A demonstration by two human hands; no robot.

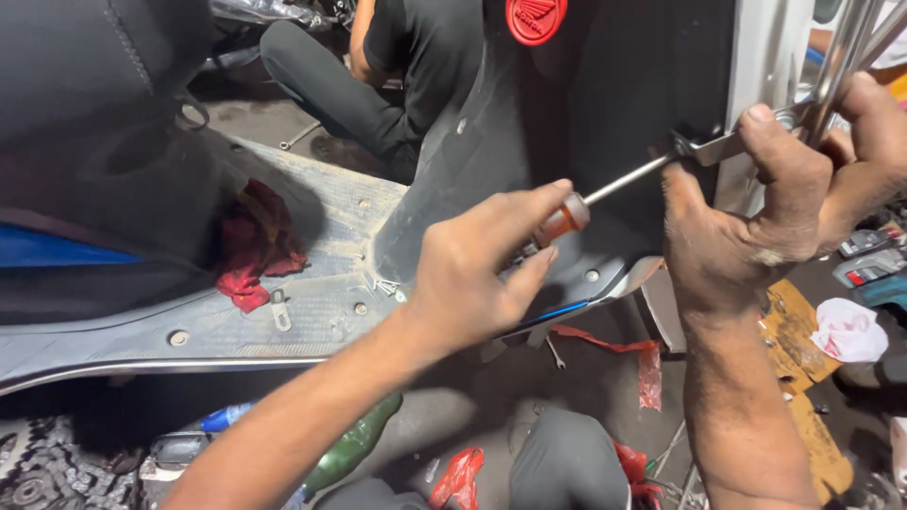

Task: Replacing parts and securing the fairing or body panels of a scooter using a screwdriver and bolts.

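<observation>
My left hand grips the orange-handled screwdriver, its steel shaft running up and right to the black inner panel of a scooter. My right hand is closed around a flat metal bracket and chrome tubing at the panel's right edge, where the screwdriver tip meets it. A grey ribbed floorboard lies below and left, with screws and a small metal clip on it.
A red rag sits on the floorboard beside the dark seat body. Another person in black sits behind. A green bottle, red scraps, a spanner, cardboard and a white cloth litter the ground.
</observation>
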